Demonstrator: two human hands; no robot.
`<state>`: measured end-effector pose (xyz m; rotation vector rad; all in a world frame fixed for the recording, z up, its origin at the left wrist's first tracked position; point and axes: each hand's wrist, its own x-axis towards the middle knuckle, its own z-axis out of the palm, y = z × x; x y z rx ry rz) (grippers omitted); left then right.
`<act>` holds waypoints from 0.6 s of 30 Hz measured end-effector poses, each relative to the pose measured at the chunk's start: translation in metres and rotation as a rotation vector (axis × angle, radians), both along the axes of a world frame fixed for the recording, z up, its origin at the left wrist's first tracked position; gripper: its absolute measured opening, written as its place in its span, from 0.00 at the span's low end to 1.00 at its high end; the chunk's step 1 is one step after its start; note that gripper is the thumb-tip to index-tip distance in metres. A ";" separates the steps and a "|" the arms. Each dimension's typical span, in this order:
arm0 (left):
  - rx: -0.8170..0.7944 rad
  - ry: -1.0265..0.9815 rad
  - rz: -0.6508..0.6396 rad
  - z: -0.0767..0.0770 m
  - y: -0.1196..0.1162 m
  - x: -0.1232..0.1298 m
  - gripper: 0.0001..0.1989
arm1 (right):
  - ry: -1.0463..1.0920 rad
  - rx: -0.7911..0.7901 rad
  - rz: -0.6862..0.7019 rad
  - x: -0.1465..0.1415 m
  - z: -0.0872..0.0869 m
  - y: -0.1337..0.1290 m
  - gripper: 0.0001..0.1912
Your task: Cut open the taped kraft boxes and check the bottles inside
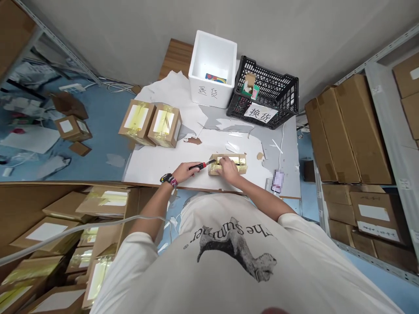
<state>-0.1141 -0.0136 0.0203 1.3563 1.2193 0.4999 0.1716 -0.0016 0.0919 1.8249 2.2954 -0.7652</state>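
Cutter (199, 165) gripped in your left hand (185, 172), tip at the taped box (236, 165) on the white board (150, 165); right hand (228, 170) presses it down, fingers together. Keep blade shallow, clear of them.

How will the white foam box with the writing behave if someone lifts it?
The white foam box will probably feel light for its size, with only one colourful item visible inside. Its foam walls may dent or crack under a hard grip.

Small kraft cardboard box (240, 165), wrapped in yellowish tape, lies flat under right hand (228, 170); black-and-red utility knife (200, 165) held in left hand (186, 172), blade tip at box's taped left end.
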 end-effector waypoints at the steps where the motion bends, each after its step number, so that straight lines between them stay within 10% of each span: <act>1: -0.005 0.012 -0.056 0.000 0.009 -0.002 0.32 | 0.000 0.000 -0.005 0.000 0.001 0.000 0.12; 8: -0.139 -0.010 -0.229 0.003 0.045 -0.017 0.28 | -0.036 -0.046 -0.001 -0.003 -0.003 0.003 0.18; 18: -0.249 0.018 -0.220 0.004 0.036 -0.020 0.30 | 0.027 -0.050 -0.095 0.000 -0.007 0.003 0.05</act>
